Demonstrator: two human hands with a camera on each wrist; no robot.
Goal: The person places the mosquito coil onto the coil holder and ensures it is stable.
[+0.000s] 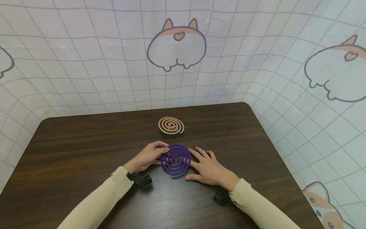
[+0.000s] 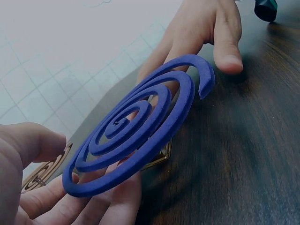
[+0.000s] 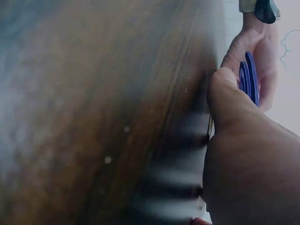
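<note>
A purple mosquito coil is held tilted above the table by my left hand, which pinches its left rim, thumb over and fingers beneath in the left wrist view. Beneath the coil, that view shows part of a small gold-coloured metal piece, mostly hidden. At the coil's right side, my right hand lies low over the table with fingers spread. Its index finger reaches behind the coil, near the metal piece. In the right wrist view its thumb overlaps the coil.
A tan mosquito coil is farther back on the dark wooden table, beyond both hands. Black wrist devices are worn on both forearms. A white gridded curtain with dog drawings rises behind the table and along its right side.
</note>
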